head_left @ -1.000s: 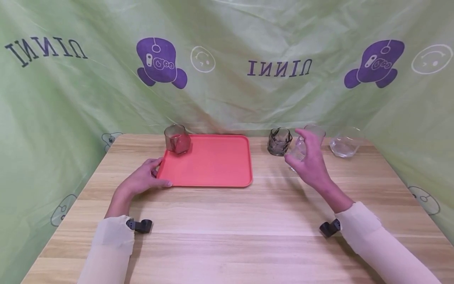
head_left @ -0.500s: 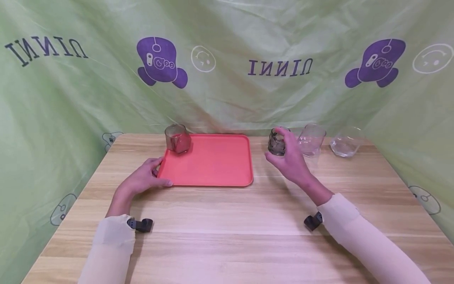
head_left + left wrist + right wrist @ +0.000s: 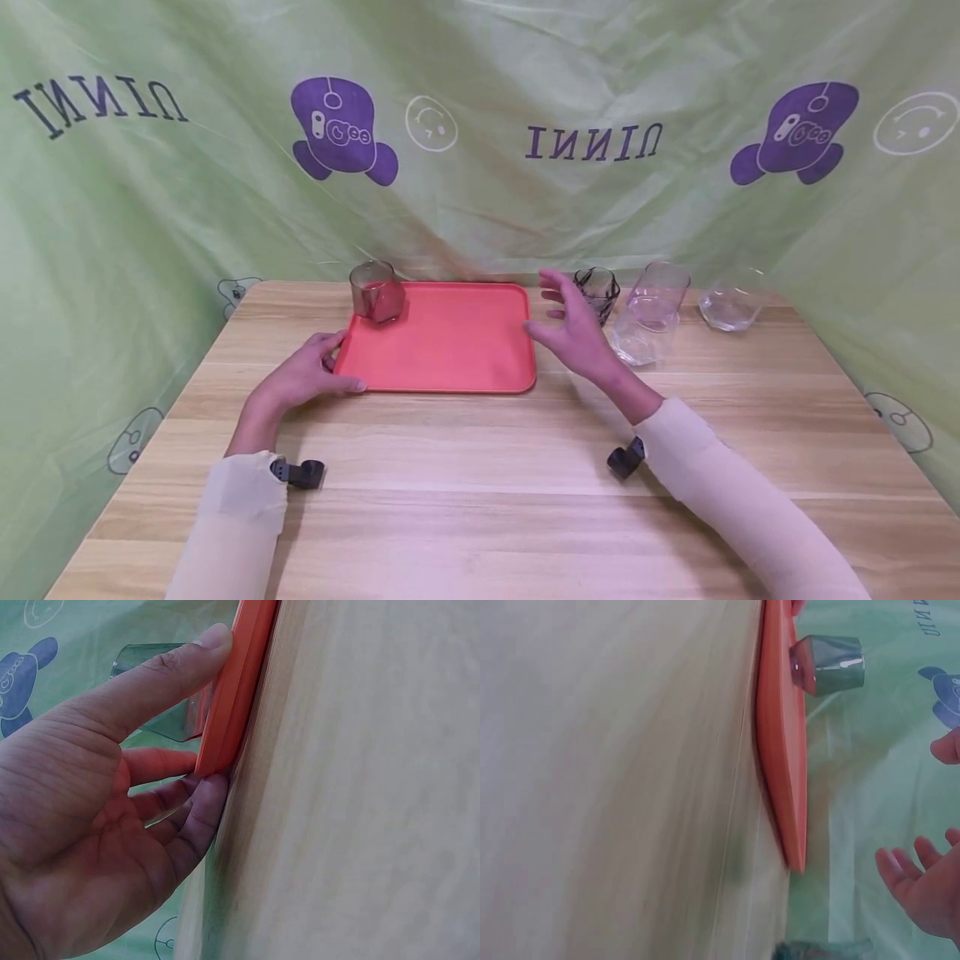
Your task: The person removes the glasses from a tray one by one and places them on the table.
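Observation:
My left hand (image 3: 303, 375) holds the near left corner of a red tray (image 3: 450, 337), thumb along the front rim and fingers at the left side. The left wrist view shows that thumb against the tray's edge (image 3: 232, 697), with fingertips low at its corner. A smoky grey glass tumbler (image 3: 377, 293) stands on the tray's back left corner. At the tray's right edge is my right hand (image 3: 573, 333), thumb and fingers spread and holding nothing. Partly hidden behind that hand, a dark patterned glass (image 3: 603, 292) stands on the table.
Right of the dark glass stand a tall clear glass (image 3: 671, 279) and, nearer, a low clear glass (image 3: 636, 343). A wider clear glass (image 3: 731, 308) sits at the back right. A green printed curtain (image 3: 480, 200) hangs close behind the wooden table (image 3: 450, 483).
My right hand has moved left, from in front of the clear glasses, past the dark glass, to the tray's right edge. My left hand, the tray and the glasses have stayed put.

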`<state>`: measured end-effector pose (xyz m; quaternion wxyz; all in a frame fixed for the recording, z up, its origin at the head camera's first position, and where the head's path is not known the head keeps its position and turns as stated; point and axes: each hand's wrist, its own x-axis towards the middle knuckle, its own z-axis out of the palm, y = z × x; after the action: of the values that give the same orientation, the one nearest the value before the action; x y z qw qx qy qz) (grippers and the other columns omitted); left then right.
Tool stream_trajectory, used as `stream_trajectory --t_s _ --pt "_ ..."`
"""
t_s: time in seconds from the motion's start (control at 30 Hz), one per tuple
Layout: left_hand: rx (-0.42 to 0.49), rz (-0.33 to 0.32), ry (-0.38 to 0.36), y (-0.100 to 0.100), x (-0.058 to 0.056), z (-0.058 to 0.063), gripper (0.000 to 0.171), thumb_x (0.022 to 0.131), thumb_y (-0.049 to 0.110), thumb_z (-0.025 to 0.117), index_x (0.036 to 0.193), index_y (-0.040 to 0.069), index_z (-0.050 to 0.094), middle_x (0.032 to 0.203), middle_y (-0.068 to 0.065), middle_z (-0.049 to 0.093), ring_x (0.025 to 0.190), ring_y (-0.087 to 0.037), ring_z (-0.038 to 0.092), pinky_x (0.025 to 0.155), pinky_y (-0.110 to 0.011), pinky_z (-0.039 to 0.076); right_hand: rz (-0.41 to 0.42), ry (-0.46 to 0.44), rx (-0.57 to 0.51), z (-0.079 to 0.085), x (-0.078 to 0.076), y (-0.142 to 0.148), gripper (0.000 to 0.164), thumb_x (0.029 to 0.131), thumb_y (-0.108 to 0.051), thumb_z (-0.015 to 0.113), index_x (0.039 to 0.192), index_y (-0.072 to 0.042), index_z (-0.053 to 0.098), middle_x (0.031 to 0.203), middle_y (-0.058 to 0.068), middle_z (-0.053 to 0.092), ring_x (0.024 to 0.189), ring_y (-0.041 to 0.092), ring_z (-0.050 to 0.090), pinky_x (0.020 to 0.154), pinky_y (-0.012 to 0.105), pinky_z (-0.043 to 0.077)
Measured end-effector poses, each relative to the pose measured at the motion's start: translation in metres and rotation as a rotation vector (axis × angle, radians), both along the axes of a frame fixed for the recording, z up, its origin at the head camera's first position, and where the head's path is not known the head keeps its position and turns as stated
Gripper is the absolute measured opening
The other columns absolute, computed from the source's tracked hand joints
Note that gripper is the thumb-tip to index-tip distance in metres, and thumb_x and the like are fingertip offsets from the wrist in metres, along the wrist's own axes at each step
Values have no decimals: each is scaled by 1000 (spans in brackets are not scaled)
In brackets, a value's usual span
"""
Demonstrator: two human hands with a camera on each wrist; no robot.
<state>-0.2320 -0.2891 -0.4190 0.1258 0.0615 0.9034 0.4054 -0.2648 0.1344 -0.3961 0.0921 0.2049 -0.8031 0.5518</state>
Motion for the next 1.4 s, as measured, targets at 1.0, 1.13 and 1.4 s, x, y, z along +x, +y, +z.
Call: stream_trajectory --t_s 1.0,1.13,1.4 --pt "-7 -14 -1 2 -2 -2 108 81 32 90 161 -3 25 130 -24 41 94 -31 52 80 -41 44 41 -287 -34 -14 -38 -90 73 92 -15 77 154 -5 39 147 18 50 131 35 53 104 46 45" --pt "-8 -13 3 1 -1 -2 110 81 31 91 161 -4 24 127 -23 42 93 -30 52 80 -40 44 11 -272 11 -12 -43 -100 75 92 -20 78 155 -6 39 150 15 49 132 33 52 104 44 46" --pt "-12 -15 9 -1 -1 -2 109 81 33 90 160 -5 25 125 -23 43 91 -30 51 78 -40 44 32 -242 27 -9 -57 -121 75 92 -18 78 154 -4 38 151 18 46 132 36 51 103 43 46"
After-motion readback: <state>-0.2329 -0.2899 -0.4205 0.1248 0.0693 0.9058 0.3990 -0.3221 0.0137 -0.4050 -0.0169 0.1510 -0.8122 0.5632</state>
